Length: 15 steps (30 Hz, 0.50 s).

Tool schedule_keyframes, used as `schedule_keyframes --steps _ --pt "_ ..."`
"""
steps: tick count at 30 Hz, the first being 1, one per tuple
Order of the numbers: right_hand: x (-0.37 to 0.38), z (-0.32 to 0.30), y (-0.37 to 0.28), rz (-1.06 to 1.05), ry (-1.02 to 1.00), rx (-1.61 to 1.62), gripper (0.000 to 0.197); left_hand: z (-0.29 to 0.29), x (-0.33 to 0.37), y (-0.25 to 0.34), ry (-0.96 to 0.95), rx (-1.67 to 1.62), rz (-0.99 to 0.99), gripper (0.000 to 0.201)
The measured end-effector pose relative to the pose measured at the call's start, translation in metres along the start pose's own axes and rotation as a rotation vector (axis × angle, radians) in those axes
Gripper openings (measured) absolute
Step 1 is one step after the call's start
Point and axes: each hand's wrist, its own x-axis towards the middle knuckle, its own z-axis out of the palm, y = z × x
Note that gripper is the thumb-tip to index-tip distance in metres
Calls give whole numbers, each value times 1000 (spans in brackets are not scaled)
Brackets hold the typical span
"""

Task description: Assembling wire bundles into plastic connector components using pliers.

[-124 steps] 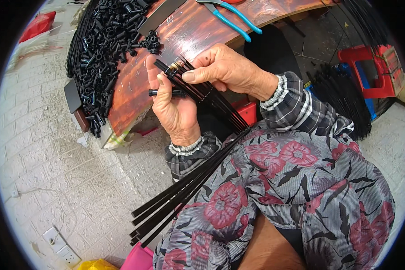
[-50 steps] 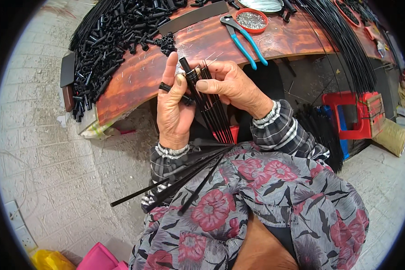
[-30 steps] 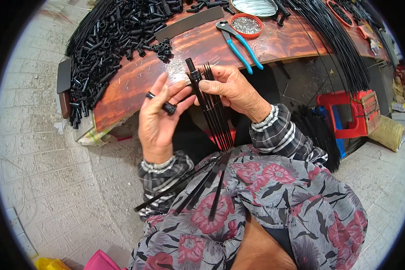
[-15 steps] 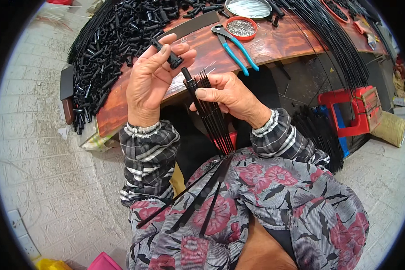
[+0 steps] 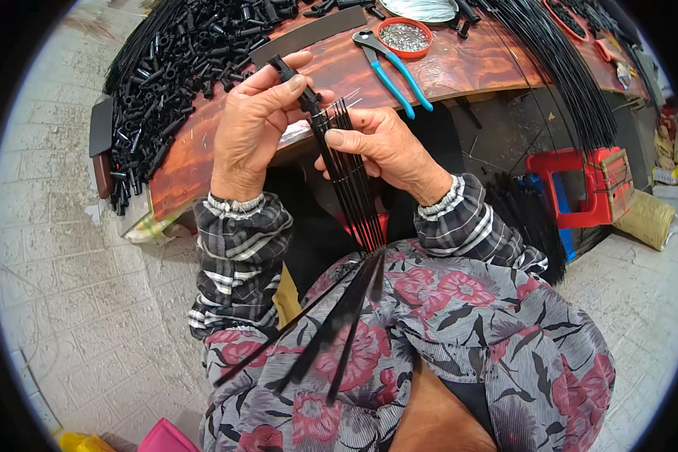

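Note:
My left hand [image 5: 242,128] pinches a black tubular plastic fitting [image 5: 292,80] between thumb and fingers. Its lower end meets the top of one rod at the left side of a bundle; whether it sits over the tip cannot be made out. My right hand [image 5: 377,147] is closed around this bundle of thin black rods [image 5: 356,197], thumb across the front. The rods slant down toward my lap, where their thin ends fan out over the flowered clothing. Their upper ends stand above my right fingers.
A heap of black tubular parts [image 5: 181,68] covers the table's left side. Blue-handled pliers [image 5: 390,87] lie beside a red-rimmed dish [image 5: 408,54] of small metal bits. A broad-bladed knife [image 5: 101,135] rests at the left edge. Long black rods [image 5: 561,83] overhang near a red stool [image 5: 591,215].
My left hand has brought the black fitting down and right, against the rod's top end; before, there was a small gap. My right hand still holds the bundle in about the same place.

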Motion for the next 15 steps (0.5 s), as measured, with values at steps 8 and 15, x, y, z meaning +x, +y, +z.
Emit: schedule_keyframes --steps 8,15 --pt "1 3 2 -9 0 -52 24 -8 -1 -1 -58 122 59 33" --pt "-1 3 1 -14 -8 -43 24 -14 -2 -11 -186 23 104 39"
